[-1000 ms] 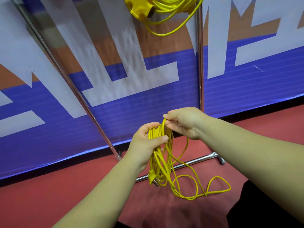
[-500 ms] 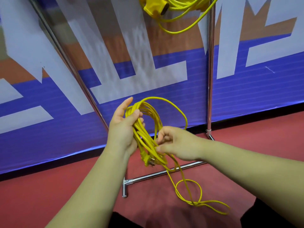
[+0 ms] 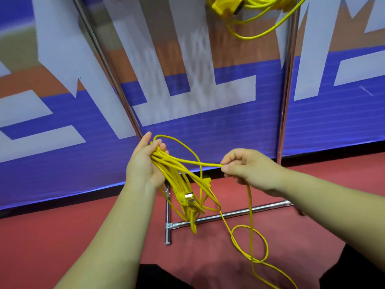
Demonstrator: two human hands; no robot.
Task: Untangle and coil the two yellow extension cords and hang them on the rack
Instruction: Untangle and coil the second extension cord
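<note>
- Yellow extension cords are our business here, and the largest thing near them is the rack, its chrome poles rising before a blue banner.
- The first cord is hung at the rack's top, its socket block and loops dangling.
- The second cord is a loose bundle of coils held between us and the rack's base, above the red floor.
- Its tail drops from the right hand to the floor and lies there in a loop, not yet gathered.
- Our left hand grips the tops of the coils, fingers curled over them.
- Our right hand pinches one strand between thumb and forefinger, drawn out level from the bundle.
- The plug hangs among the coils.
- We judge the coiling about midway. Next we should lay this strand into the left hand as another loop, keeping it free of the floor loop so no knot forms.
</note>
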